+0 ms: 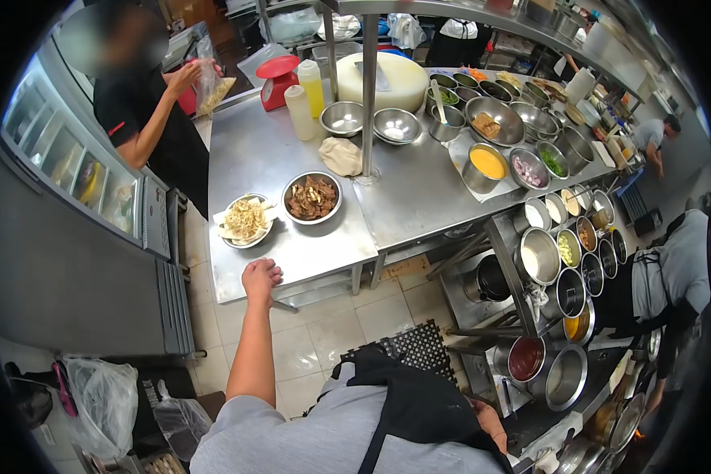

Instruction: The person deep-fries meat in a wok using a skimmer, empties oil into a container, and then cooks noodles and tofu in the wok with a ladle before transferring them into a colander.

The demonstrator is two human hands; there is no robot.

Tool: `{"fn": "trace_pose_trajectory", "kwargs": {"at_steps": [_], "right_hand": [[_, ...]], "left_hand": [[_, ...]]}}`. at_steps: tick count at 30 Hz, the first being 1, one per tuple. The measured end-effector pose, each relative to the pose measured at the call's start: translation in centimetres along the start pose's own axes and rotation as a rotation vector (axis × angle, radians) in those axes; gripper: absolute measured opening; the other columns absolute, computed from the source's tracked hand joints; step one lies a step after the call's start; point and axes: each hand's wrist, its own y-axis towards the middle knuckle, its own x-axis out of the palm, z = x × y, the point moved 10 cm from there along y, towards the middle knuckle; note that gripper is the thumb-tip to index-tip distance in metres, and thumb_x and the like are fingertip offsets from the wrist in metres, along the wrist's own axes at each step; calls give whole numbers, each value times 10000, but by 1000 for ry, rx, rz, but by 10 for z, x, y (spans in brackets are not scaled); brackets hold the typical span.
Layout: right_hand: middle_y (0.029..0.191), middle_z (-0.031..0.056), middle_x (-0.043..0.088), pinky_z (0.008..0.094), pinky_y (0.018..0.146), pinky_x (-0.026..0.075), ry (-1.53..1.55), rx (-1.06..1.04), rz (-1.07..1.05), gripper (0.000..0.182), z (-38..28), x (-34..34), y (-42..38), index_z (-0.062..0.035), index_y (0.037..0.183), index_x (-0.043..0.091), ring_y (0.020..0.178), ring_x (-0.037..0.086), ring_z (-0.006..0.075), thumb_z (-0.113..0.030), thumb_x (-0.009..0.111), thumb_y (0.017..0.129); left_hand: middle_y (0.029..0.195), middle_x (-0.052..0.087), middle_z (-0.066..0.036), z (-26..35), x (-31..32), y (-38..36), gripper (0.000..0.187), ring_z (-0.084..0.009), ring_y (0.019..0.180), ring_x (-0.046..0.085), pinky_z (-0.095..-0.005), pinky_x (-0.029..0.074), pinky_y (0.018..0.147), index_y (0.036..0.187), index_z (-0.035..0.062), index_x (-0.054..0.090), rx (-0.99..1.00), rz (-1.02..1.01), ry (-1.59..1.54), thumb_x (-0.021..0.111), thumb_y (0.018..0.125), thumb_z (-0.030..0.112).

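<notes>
My left hand (261,280) reaches out over the front edge of the steel table (419,197), its fingers loosely curled and slightly apart with nothing between them. Just beyond it stands a bowl of pale shredded food (246,220). To the right of that bowl sits a steel bowl of browned meat pieces (312,197). My right hand (490,423) is low beside my black apron (426,411), close to the pots on the right. The apron covers part of its fingers.
A red scale (278,83), squeeze bottles (300,112) and steel bowls (396,126) stand farther back on the table. Pots of ingredients fill the rack (513,276) at right. One person (150,103) holds a plastic bag at left; another (671,268) works at right.
</notes>
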Motion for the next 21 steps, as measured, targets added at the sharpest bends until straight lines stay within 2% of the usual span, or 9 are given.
{"fn": "trace_pose_trajectory", "kwargs": {"at_steps": [3, 9, 10, 12, 15, 21], "right_hand": [[1107, 221, 619, 362, 902, 459, 52, -5, 52, 583, 8, 4, -2, -5, 1217, 551, 1068, 588, 334, -293, 687, 727], [1101, 226, 620, 364, 909, 453, 4, -19, 23, 574, 5, 13, -1, 1, 1202, 561, 1076, 583, 333, -291, 688, 725], [1101, 226, 620, 364, 909, 453, 4, -18, 24, 574, 24, 24, 10, 1, 1202, 561, 1076, 583, 333, -291, 688, 725], [1087, 234, 622, 362, 905, 454, 221, 47, 6, 560, 94, 58, 50, 7, 1194, 567, 1071, 586, 334, -298, 678, 737], [1063, 239, 629, 357, 894, 458, 33, 87, 7, 543, 21, 26, 2, 10, 1192, 568, 1048, 600, 330, -297, 658, 753], [1017, 234, 644, 359, 861, 471, 7, 39, 44, 519, 14, 30, 21, 11, 1169, 583, 1020, 616, 323, -301, 646, 758]], "left_hand": [[882, 604, -120, 5, -12, 18, 207, -180, 668, 608, -282, 508, 514, 983, -15, 502, 18, 33, -90, 508, 909, 178], [904, 591, -131, 20, -46, 59, 322, -210, 710, 624, -298, 514, 545, 1046, -20, 475, 6, 168, -159, 497, 940, 282], [904, 591, -131, 23, -48, 63, 322, -210, 710, 624, -298, 514, 545, 1046, -20, 475, 5, 167, -159, 497, 940, 282], [883, 593, -124, 30, -45, 73, 303, -214, 709, 626, -312, 518, 559, 1036, -8, 474, 28, 105, -110, 495, 941, 278], [869, 595, -122, 35, -43, 74, 244, -214, 699, 625, -323, 531, 585, 1003, -3, 483, 32, 115, -104, 501, 932, 230], [890, 589, -143, 35, -34, 79, 137, -230, 726, 622, -341, 561, 653, 952, -35, 489, 18, 51, -120, 511, 888, 85]]}}
